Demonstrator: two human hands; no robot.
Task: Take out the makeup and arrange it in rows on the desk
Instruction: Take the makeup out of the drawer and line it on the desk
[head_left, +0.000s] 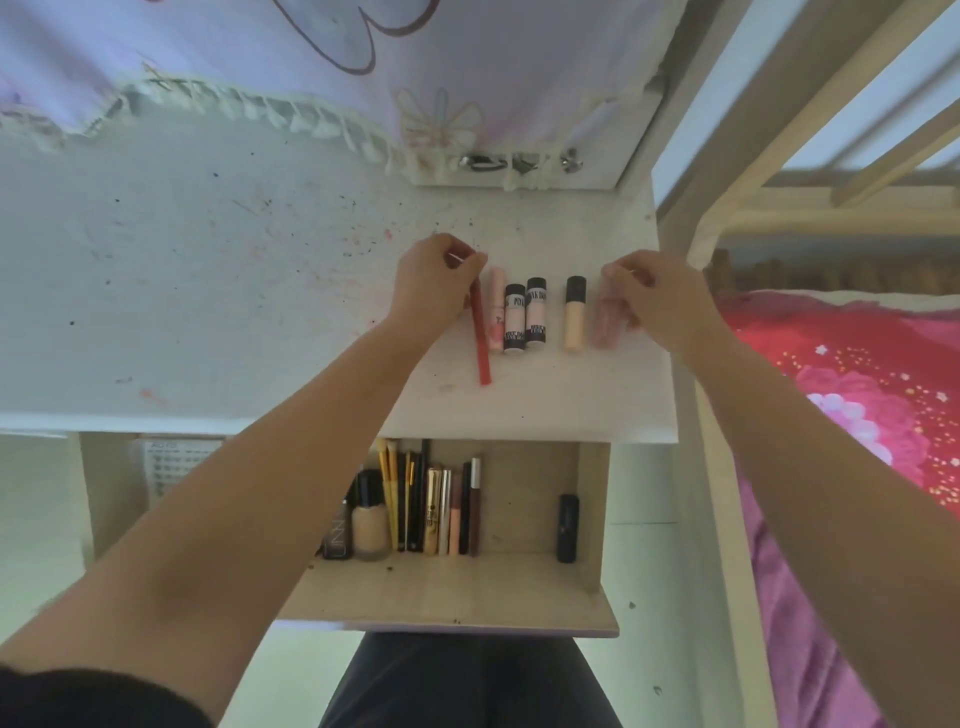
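Stained white counter (208, 291) with a row under way: left hand (439, 283) pinching the red pencil (480, 338), five tubes alongside, right hand (660, 296) gripping the pink tube (605, 319) at row's end; next, probably reaching down to the open drawer (457, 592).

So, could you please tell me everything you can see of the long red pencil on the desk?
The red pencil is a slim, straight stick, uniformly red and matte-looking, by far the longest item in the row. It lies flat on the white desk at the row's left end, beside a pink tube, slightly slanted with its near end pointing toward the open drawer. The left hand pinches its far end, hiding the tip.
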